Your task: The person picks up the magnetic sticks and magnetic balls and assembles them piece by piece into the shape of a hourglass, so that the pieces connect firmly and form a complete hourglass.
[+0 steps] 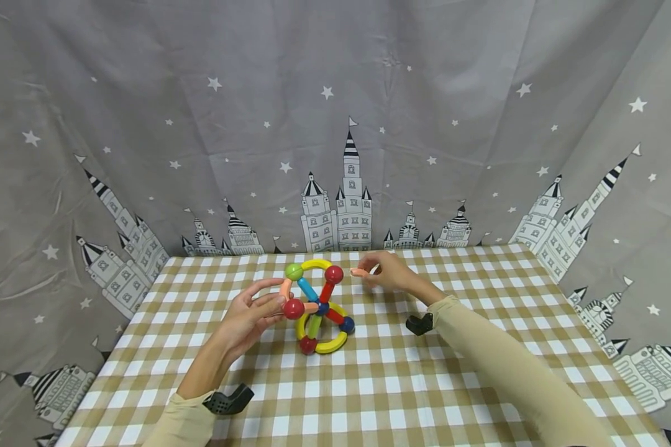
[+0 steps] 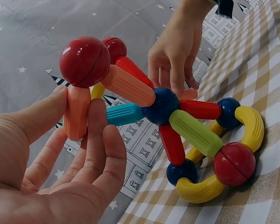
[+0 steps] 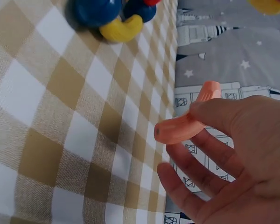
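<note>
A toy structure of magnetic rods and balls stands on the table, its blue centre ball joined to several straight rods. Curved yellow rods link balls at its base. My left hand pinches an orange curved rod between thumb and fingers, just under a red ball. That rod's far end is hidden by the fingers in the left wrist view. To the right of the structure, my right hand pinches a loose orange curved rod, apart from the red ball at the top.
A brown-and-white checked cloth covers the table. Behind it hangs a grey curtain printed with castles and stars. Black devices sit at the left wrist and right wrist.
</note>
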The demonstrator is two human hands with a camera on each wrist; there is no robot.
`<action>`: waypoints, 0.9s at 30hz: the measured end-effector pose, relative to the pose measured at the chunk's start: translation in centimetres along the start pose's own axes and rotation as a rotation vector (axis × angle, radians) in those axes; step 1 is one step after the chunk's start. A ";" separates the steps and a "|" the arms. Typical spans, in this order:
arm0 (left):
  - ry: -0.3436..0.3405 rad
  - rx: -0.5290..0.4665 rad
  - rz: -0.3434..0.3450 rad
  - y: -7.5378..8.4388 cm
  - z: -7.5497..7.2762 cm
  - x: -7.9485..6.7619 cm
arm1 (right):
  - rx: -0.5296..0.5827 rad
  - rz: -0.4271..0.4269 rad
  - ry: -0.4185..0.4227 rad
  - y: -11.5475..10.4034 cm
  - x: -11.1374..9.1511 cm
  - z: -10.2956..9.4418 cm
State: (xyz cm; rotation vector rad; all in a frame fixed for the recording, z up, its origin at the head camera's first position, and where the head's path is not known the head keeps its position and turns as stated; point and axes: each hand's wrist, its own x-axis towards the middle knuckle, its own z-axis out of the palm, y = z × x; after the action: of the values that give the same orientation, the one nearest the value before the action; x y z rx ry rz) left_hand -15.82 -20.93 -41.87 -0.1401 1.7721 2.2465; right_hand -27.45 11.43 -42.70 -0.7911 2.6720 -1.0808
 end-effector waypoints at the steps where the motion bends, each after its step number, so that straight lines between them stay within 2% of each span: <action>1: 0.003 0.003 0.000 0.0 0.0 0.0 | 0.011 -0.001 -0.004 -0.2 -0.3 -0.1; 10: -0.006 0.005 0.003 0.0 -0.1 0.0 | 0.202 0.012 -0.036 -2.0 -2.7 -1.0; 15: -0.012 0.004 0.008 -0.1 -0.1 0.1 | 0.297 -0.018 -0.036 -2.8 -4.2 -1.2; 22: -0.012 0.024 0.008 0.0 0.0 0.0 | 0.438 -0.019 -0.051 -4.2 -6.3 -1.1; 27: -0.010 0.024 0.000 0.2 0.0 0.0 | 0.539 -0.031 -0.030 -5.7 -7.3 -0.6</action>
State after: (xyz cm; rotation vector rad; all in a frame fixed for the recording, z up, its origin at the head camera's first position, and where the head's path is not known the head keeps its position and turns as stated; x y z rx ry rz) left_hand -15.88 -20.95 -41.70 -0.1236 1.7935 2.2214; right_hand -19.12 12.21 -38.78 -0.7260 2.1752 -1.6703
